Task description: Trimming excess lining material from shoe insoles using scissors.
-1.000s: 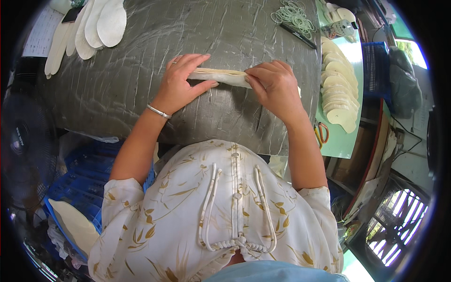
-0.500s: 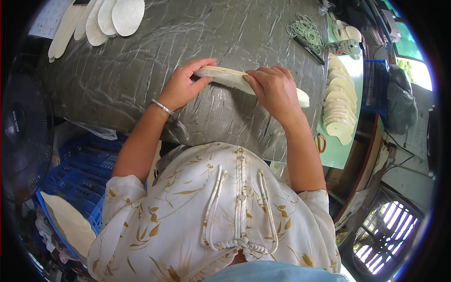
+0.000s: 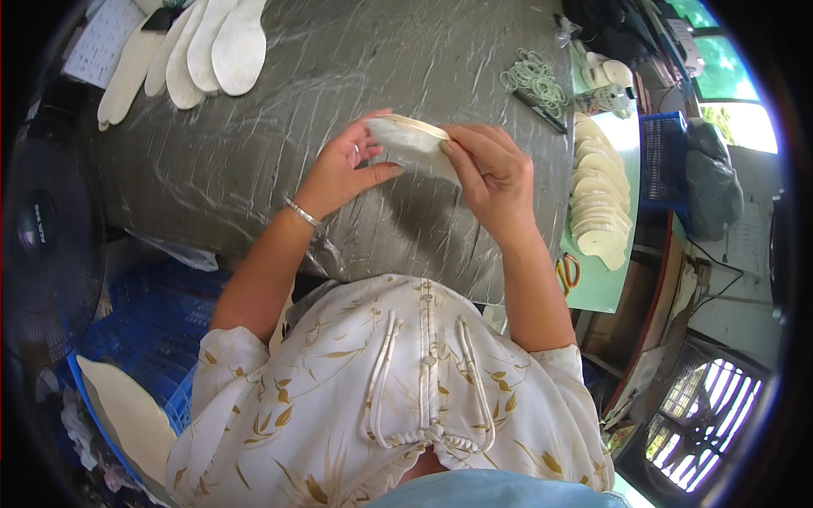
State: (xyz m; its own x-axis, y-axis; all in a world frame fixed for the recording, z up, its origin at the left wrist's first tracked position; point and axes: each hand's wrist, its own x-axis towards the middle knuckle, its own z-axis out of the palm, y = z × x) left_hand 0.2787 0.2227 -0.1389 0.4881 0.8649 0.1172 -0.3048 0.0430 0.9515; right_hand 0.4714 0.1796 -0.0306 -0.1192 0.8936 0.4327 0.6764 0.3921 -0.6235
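- While the right hand (image 3: 495, 169) pinches the pale, sole-shaped piece (image 3: 411, 144) between thumb and fingers, the left hand (image 3: 349, 165) stands loosely open at its other end.
- Left thumb apart from the piece; the fingers reach behind its far end. Cannot tell if they touch it.
- Piece is up off the table (image 3: 279, 161), in front of the torso, tipped so that its whitish face and cream edge show. Its right part is hidden by the right hand; 1 layer or several, cannot tell.
- Handling, by judgement: light, bendable yet firm enough to hold its line from 1 end. Face looks fuzzy, so probably not slippery; unlikely to break, though a hard pinch might crease it.
- Best hold, I judge: thumb and fingers across the long edges near mid-length, the other hand lightly steadying the free end.
- Around: 1 overlapping row of pale pieces (image 3: 600, 190) to the right, scissors (image 3: 569, 271) near its lower end; pale green bands (image 3: 535, 74) beside a black pen (image 3: 539, 112); sole shapes (image 3: 239, 51) fanned at upper left.
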